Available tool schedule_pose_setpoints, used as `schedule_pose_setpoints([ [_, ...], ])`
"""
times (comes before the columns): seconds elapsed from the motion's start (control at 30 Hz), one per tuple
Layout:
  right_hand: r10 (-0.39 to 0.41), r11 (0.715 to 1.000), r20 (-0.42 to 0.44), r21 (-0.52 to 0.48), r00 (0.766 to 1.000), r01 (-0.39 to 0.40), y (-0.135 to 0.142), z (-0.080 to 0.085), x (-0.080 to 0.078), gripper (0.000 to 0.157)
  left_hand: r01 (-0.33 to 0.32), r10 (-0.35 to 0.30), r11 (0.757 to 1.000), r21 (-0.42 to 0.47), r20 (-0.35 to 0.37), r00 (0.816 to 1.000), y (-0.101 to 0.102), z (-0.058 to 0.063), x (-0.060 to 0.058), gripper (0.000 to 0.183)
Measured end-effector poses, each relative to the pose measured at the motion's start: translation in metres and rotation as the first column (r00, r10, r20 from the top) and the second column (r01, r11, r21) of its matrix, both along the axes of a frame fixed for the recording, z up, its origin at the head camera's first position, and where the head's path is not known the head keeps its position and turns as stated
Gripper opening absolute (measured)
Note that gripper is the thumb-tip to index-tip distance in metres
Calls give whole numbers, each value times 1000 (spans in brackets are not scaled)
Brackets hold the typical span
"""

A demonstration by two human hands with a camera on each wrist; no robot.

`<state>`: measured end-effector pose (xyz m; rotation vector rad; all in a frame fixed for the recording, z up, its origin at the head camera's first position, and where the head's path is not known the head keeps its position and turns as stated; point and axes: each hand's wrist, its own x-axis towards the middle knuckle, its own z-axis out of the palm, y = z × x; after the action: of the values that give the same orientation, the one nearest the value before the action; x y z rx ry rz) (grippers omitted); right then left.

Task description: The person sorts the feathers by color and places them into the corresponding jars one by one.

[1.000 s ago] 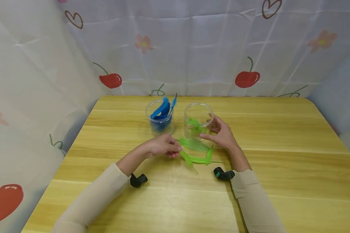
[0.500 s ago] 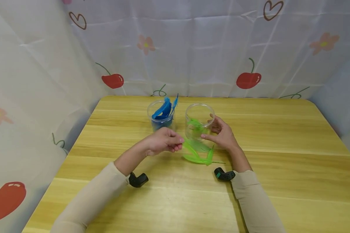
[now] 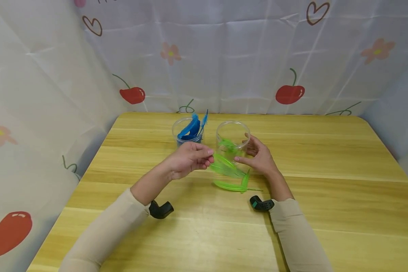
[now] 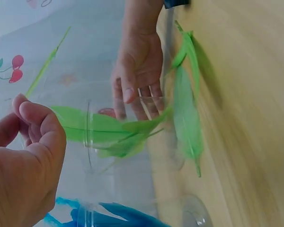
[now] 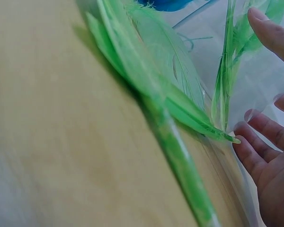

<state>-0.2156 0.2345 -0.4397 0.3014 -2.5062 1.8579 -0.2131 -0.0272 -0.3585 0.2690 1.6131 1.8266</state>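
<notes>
My left hand [image 3: 187,159] pinches a bright green feather [image 4: 48,65] between thumb and fingertips, near the front of a clear plastic cup. Green feathers [image 3: 227,145] lie inside that clear cup [image 3: 218,154]. Around the cup's right side my right hand [image 3: 260,155] is curved, thumb in front and fingers behind, holding it; the right wrist view has fingertips against the wall. Several loose green feathers [image 3: 229,186] lie on the table in front of the cup. A second clear cup [image 3: 173,130] holds blue feathers [image 3: 191,129]; my left hand hides its lower part.
The wooden table [image 3: 326,158] runs back to a white curtain [image 3: 221,56] printed with cherries, flowers and hearts. Black devices are worn at both wrists, the left one [image 3: 161,210] and the right one [image 3: 261,204].
My left hand has lifted the green feather off the table and moved up and forward, toward the cup with green feathers. My right hand has stayed in place at the cup.
</notes>
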Motion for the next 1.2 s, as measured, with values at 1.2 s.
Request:
schedule_pose_setpoints([
  [1.2,-5,1000,-16,13,1000,5,2,-1,-1,87,-546,537,828,127,96,838,30,-8,-13,19],
])
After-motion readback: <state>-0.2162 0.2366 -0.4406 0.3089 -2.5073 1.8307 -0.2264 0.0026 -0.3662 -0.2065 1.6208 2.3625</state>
